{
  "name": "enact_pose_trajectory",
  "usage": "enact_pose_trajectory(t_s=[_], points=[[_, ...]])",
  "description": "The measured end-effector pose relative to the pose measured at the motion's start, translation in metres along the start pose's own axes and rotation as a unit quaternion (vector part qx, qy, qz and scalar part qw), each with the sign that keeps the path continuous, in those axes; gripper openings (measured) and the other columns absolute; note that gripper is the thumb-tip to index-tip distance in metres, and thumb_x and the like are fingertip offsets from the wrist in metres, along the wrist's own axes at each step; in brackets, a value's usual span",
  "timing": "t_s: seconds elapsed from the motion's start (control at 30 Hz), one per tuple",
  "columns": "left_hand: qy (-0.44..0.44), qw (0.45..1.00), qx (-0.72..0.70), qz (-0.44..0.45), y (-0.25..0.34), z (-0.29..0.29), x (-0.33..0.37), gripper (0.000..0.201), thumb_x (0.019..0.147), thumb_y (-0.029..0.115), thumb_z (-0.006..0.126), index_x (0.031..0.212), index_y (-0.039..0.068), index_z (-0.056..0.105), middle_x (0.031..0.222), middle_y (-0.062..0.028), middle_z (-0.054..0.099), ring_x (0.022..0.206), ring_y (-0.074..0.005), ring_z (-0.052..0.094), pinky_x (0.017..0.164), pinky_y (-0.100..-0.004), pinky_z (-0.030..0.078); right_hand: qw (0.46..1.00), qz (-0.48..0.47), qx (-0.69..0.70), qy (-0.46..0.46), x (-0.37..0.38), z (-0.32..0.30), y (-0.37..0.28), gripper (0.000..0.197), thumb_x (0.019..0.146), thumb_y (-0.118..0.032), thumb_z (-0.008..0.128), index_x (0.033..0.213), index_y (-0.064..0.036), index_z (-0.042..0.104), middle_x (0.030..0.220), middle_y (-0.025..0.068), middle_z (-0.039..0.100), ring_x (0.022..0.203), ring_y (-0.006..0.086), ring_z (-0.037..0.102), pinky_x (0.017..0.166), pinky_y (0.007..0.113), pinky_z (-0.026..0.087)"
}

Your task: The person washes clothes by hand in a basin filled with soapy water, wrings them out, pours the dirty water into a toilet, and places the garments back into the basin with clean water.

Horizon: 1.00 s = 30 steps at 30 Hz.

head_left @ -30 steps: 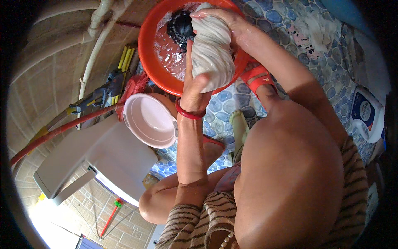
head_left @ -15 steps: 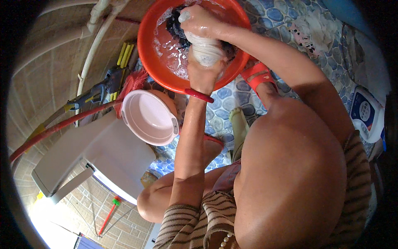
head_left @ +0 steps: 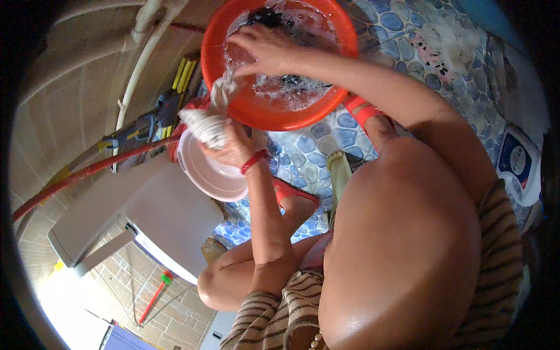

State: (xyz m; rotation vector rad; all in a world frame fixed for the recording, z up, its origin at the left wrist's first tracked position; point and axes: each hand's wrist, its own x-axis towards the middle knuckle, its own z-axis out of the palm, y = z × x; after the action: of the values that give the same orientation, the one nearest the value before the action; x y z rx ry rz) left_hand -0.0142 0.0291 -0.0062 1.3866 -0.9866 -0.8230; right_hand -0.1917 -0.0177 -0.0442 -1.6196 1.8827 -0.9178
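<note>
My left hand (head_left: 233, 150), with a red bangle on its wrist, is closed round a bunched, wet white cloth (head_left: 210, 129). It holds the cloth over the pale pink basin (head_left: 219, 186), and a twisted end of it rises by the orange-red basin's rim. My right hand (head_left: 262, 49) has its fingers apart above the orange-red basin (head_left: 291, 121), close to that loose end. In this basin are soapy water and dark cloth (head_left: 265, 17), partly hidden by my right hand and forearm.
Wet white and pink cloths (head_left: 443, 52) lie on the pebble-patterned floor (head_left: 309, 146) at the far right. A white jug with a dark blue label (head_left: 513, 160) stands at the right. A grey-white appliance-like box (head_left: 151, 210) and red hose (head_left: 99, 166) are at the left.
My left hand has carried the white cloth out of the orange-red basin, left and nearer, over the pink basin. My right hand has let go of it and spread its fingers.
</note>
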Motion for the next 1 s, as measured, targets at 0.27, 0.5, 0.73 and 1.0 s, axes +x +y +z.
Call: enact_pose_trajectory(t_s=[0.27,0.5,0.73,1.0], points=[[0.254,0.963,0.088,0.025,-0.022,-0.093,0.069,0.085,0.063,-0.002,0.076,0.13,0.008,0.024,0.109,-0.02,0.046,0.088,-0.029,0.058,0.068,-0.0337,0.057,0.913,-0.126,-0.306,-0.238,-0.021,0.007,0.067,0.067,0.062,-0.03,0.077,0.124,-0.0245,0.05,0.141,0.0171,0.026,0.129,0.0403,0.025,0.097,0.063,0.026],[0.134,0.743,0.618,-0.22,-0.065,-0.139,0.082,0.093,0.061,0.038,0.077,0.137,0.012,0.03,0.136,-0.0161,0.038,0.124,-0.0305,0.038,0.103,-0.0407,0.032,0.856,-0.133,-0.394,-0.308,-0.029,0.012,0.056,0.052,0.057,-0.014,0.072,0.109,-0.0179,0.064,0.136,0.0165,0.036,0.125,0.0335,0.034,0.095,0.064,0.027],[-0.009,0.89,0.408,0.205,-0.012,-0.019,0.047,0.065,0.072,0.013,0.065,0.128,0.0,0.036,0.134,-0.0241,0.029,0.127,-0.0368,0.027,0.106,-0.0443,0.02,0.903,-0.053,-0.326,-0.273,-0.032,-0.003,0.052,0.052,0.06,-0.017,0.068,0.112,-0.012,0.062,0.142,0.0143,0.029,0.13,0.0346,0.026,0.092,0.063,0.031],[-0.249,0.925,0.002,-0.286,-0.068,0.051,0.023,0.042,0.088,0.022,0.053,0.128,0.018,0.041,0.121,-0.0064,0.047,0.098,-0.0199,0.051,0.078,-0.035,0.045,0.931,-0.092,-0.302,-0.181,-0.022,0.01,0.072,0.036,0.064,-0.016,0.066,0.099,-0.0086,0.065,0.125,0.0143,0.046,0.114,0.0323,0.045,0.087,0.047,0.044]])
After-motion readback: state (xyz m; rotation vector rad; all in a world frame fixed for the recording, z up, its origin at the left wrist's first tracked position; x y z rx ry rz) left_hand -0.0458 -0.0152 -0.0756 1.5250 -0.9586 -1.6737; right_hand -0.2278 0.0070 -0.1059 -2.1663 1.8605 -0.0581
